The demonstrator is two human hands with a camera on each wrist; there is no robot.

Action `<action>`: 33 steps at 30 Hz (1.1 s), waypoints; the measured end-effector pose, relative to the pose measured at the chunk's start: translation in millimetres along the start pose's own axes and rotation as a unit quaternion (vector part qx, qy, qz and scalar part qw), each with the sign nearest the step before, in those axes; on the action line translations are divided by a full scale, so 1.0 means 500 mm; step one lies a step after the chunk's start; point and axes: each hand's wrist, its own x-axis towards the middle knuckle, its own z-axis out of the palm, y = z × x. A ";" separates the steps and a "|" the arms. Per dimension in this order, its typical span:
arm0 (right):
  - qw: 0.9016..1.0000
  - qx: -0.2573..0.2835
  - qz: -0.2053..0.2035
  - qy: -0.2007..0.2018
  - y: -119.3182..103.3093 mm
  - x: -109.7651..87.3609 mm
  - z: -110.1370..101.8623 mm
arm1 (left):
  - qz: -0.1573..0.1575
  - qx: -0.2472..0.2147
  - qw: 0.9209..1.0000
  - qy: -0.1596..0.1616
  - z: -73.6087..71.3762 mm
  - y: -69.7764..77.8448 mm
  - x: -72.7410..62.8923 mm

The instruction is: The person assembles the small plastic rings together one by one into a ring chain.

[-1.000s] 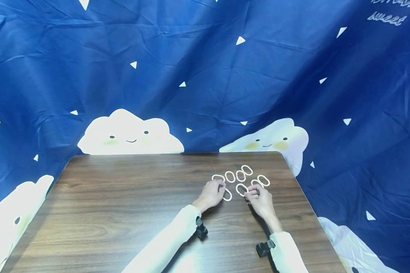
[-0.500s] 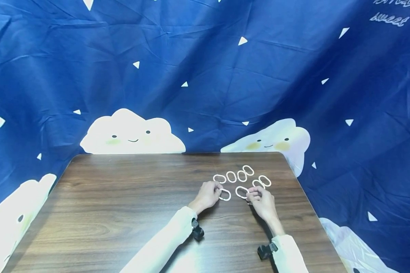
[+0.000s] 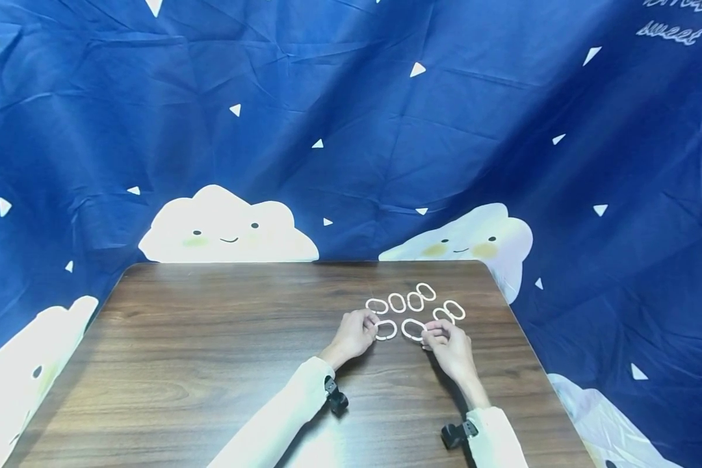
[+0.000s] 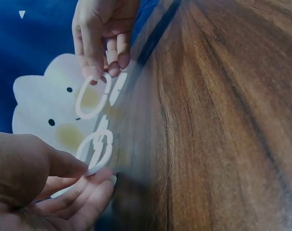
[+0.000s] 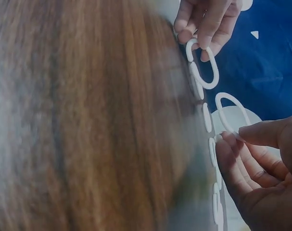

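Above the right half of the table, two white oval rings are up in a person's hands, the left-held ring just beside the right-held ring, with a gap between them. The work seems at an early stage: these two are picked up but not joined to each other, while six loose rings lie on the table.

In the head view the left-held ring's long axis runs roughly left to right, the break in its rim apparently facing the near side; the right-held ring's axis slants from far left to near right.

The left hand pinches its ring at the left end between thumb and fingers; the right hand pinches the other at its right end.

Beyond them, four loose rings make a row on the far side, its right two touching; another touching pair lies farther right, partly behind the right hand. Whether either pair is linked cannot be told. A blue cloth hangs behind.
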 end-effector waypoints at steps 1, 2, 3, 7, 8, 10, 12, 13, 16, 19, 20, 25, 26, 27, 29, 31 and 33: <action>1.000 0.001 -0.003 0.000 -0.002 -0.002 0.000 | -0.002 -0.004 1.000 -0.001 0.000 0.000 -0.001; 1.000 0.002 -0.005 -0.001 -0.004 -0.003 0.001 | -0.003 -0.010 1.000 -0.001 0.000 -0.001 -0.001; 1.000 0.002 -0.008 -0.001 -0.005 -0.005 0.001 | -0.007 -0.016 1.000 -0.002 0.001 -0.001 -0.002; 1.000 0.000 -0.015 -0.002 -0.015 -0.012 0.003 | -0.018 -0.050 0.999 0.002 0.001 0.001 -0.006; 1.000 0.001 -0.015 -0.002 -0.017 -0.014 0.003 | -0.019 -0.060 0.998 0.004 0.001 0.002 -0.006; 1.000 0.007 -0.016 -0.005 -0.023 -0.018 0.004 | -0.020 -0.077 0.997 0.010 0.000 0.005 -0.008; 1.000 0.016 -0.014 -0.006 -0.027 -0.020 0.005 | -0.018 -0.088 0.996 0.015 0.001 0.006 -0.010; 1.000 0.020 -0.013 -0.007 -0.029 -0.021 0.005 | -0.019 -0.097 0.995 0.015 0.001 0.007 -0.011; 0.999 0.034 -0.011 -0.008 -0.035 -0.024 0.007 | -0.017 -0.107 0.994 0.022 0.002 0.006 -0.016; 0.999 0.043 -0.013 -0.010 -0.039 -0.026 0.008 | -0.018 -0.118 0.992 0.028 0.003 0.002 -0.021; 0.999 0.044 -0.013 -0.011 -0.041 -0.027 0.008 | -0.018 -0.122 0.992 0.029 0.004 0.000 -0.022; 0.999 0.047 -0.017 -0.015 -0.048 -0.033 0.009 | -0.025 -0.140 0.989 0.031 0.005 -0.003 -0.027; 0.999 0.048 -0.016 -0.015 -0.050 -0.034 0.010 | -0.028 -0.145 0.989 0.031 0.005 -0.002 -0.028; 0.999 0.047 -0.016 -0.016 -0.051 -0.035 0.011 | -0.031 -0.148 0.988 0.031 0.004 0.000 -0.029; 0.998 0.050 -0.016 -0.017 -0.053 -0.037 0.012 | -0.037 -0.161 0.986 0.028 0.004 0.004 -0.031; 0.998 0.051 -0.015 -0.019 -0.055 -0.039 0.014 | -0.042 -0.169 0.984 0.026 0.004 0.008 -0.033; 0.998 0.054 -0.016 -0.022 -0.058 -0.041 0.017 | -0.044 -0.176 0.983 0.024 0.004 0.011 -0.034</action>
